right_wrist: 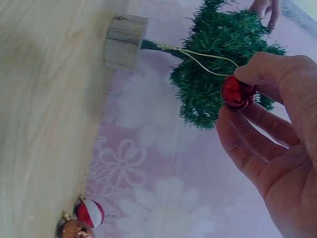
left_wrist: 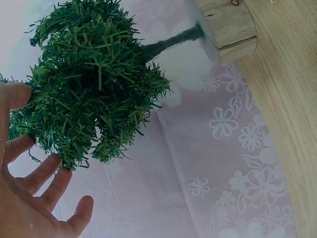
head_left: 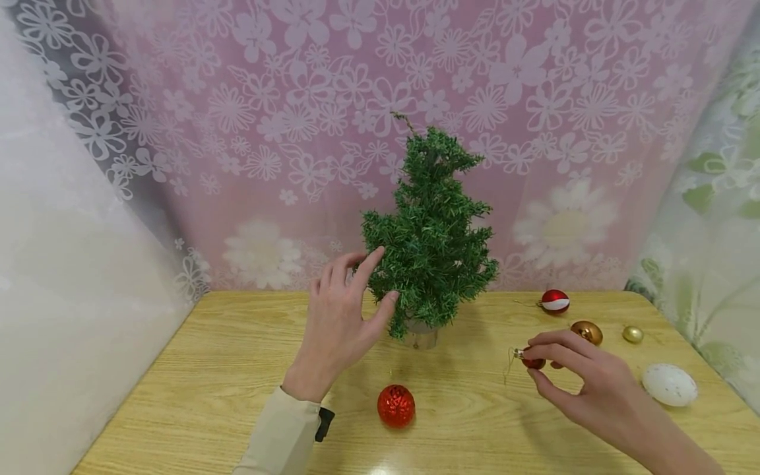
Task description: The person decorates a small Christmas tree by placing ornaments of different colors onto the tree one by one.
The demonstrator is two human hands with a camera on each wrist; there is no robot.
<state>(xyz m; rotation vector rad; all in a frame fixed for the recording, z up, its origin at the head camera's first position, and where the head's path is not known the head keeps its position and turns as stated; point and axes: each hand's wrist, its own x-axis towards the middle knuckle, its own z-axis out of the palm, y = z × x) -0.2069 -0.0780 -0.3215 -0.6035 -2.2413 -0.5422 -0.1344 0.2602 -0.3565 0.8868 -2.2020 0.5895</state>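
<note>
A small green artificial Christmas tree (head_left: 433, 231) stands on a round wooden base (head_left: 420, 338) near the back of the table. My left hand (head_left: 341, 313) is at its left side, fingers spread and relaxed, fingertips right at the branches. To the right of the tree, my right hand (head_left: 594, 382) pinches a small shiny red Christmas ball (right_wrist: 237, 92) between thumb and fingers. From the ball's cap hangs a gold string loop (right_wrist: 208, 55), pointing toward the tree. In front of the tree lies a larger textured red ball (head_left: 396, 406).
On the right of the wooden table (head_left: 196, 396) lie a red-and-white ball (head_left: 555, 301), a copper-brown ball (head_left: 586, 332), a small gold ball (head_left: 633, 334) and a white speckled ball (head_left: 669, 384). A pink flowered curtain (head_left: 297, 132) hangs behind.
</note>
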